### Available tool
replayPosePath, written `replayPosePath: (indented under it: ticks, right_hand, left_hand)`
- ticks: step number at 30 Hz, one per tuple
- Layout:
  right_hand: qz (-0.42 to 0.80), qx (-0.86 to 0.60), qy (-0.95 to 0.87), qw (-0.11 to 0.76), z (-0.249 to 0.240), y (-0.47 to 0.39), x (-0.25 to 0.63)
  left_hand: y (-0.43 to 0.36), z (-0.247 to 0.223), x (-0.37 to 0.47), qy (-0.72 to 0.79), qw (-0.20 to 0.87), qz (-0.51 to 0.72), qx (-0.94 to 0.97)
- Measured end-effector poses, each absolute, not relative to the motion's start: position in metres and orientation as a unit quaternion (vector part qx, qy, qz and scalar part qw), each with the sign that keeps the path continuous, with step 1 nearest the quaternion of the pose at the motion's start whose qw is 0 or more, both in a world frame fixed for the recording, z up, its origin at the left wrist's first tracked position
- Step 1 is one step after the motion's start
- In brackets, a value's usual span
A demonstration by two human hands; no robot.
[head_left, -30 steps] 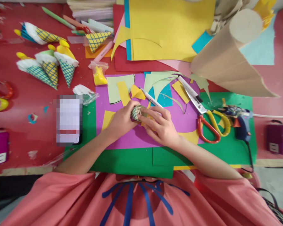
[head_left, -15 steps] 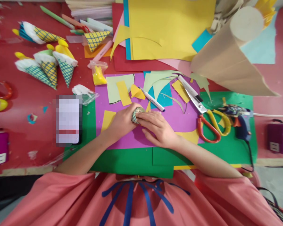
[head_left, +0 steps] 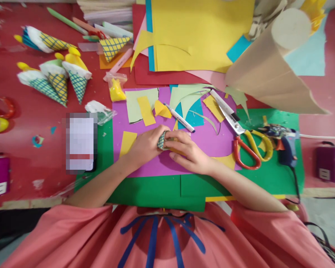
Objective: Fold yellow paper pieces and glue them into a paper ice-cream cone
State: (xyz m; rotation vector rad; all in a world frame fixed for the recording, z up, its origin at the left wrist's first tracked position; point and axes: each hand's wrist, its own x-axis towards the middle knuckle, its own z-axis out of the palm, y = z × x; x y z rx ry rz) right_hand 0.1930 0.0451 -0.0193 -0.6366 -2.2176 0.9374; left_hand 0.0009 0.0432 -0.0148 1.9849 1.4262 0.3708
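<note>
A small paper cone with a dark grid pattern (head_left: pixel 161 141) is held between my two hands above the purple sheet (head_left: pixel 156 163). My left hand (head_left: pixel 146 145) wraps round its left side. The fingers of my right hand (head_left: pixel 190 150) are bent over its right end and partly hide it. Just beyond the hands lies a white marker (head_left: pixel 180 117), near yellow paper pieces (head_left: pixel 146 111) and a pale green piece (head_left: pixel 132 104). A yellow strip (head_left: pixel 128 141) lies beside my left hand.
Scissors (head_left: pixel 241 130) and a glue gun (head_left: pixel 287 147) lie right. Finished-looking cones (head_left: pixel 79 80), a bag of yellow clay (head_left: pixel 117 88) and a phone (head_left: pixel 80 143) are left. A brown paper roll (head_left: pixel 265 70) and yellow sheets (head_left: pixel 203 33) lie beyond.
The cone and my left fingers have shifted slightly right. My right fingers have lifted and curled a little, with more of the cone's grid showing.
</note>
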Motion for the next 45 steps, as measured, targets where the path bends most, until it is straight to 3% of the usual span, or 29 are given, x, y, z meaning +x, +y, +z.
replayPosePath:
  ticks: [6,13,25,34,45]
  right_hand:
    - [0.288,-0.259,-0.853,0.348,-0.021,0.038,0.19]
    - [0.187,-0.292,-0.871,0.347,-0.02,0.042,0.197]
    - [0.248,-0.299,-0.829,0.403,-0.021,0.044,0.2]
    - [0.272,-0.279,-0.845,0.366,-0.018,0.045,0.199]
    - [0.338,-0.32,-0.791,0.396,-0.003,0.049,0.205]
  left_hand:
    - [0.039,-0.015,0.002,0.558,0.321,0.15,0.751]
    - [0.045,-0.02,0.002,0.476,0.311,0.311,0.761]
    - [0.042,-0.017,0.002,0.517,0.373,0.281,0.717]
    - [0.044,-0.016,0.005,0.526,0.426,0.256,0.69]
    - [0.046,-0.018,0.009,0.506,0.526,0.326,0.601]
